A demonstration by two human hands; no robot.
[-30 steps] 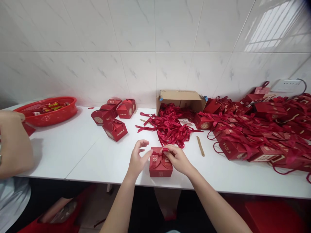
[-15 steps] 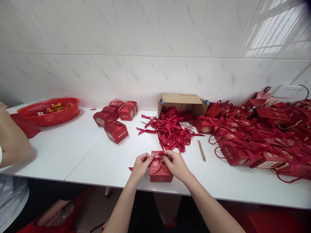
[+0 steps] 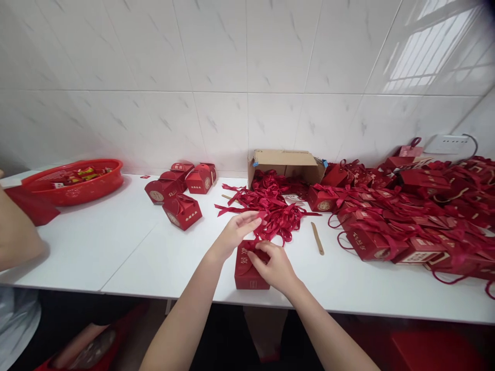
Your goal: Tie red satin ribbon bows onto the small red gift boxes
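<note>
A small red gift box [image 3: 249, 281] with gold lettering stands near the table's front edge. My right hand [image 3: 273, 263] lies over its top, thumb and fingers closed on the red ribbon at the handle; the exact pinch is partly hidden. Above and behind the box, my left hand [image 3: 240, 232] is raised with thumb and fingers together on a ribbon end [image 3: 262, 215]. Just beyond it spreads a heap of loose red ribbons [image 3: 276, 198], spilling from a cardboard box [image 3: 286, 156] lying on its side.
Several red gift boxes [image 3: 182, 211] stand at left centre. A red basin [image 3: 77, 193] with wrapped sweets sits further left, beside another person's arm [image 3: 19, 232]. Many ribboned boxes [image 3: 371, 245] crowd the right. A flat wooden stick [image 3: 317, 238] lies before them; a power strip [image 3: 446, 144] is behind.
My left hand has risen from the box top toward the ribbon heap, drawing a ribbon end upward. My right hand stays at the box top. The view has shifted slightly.
</note>
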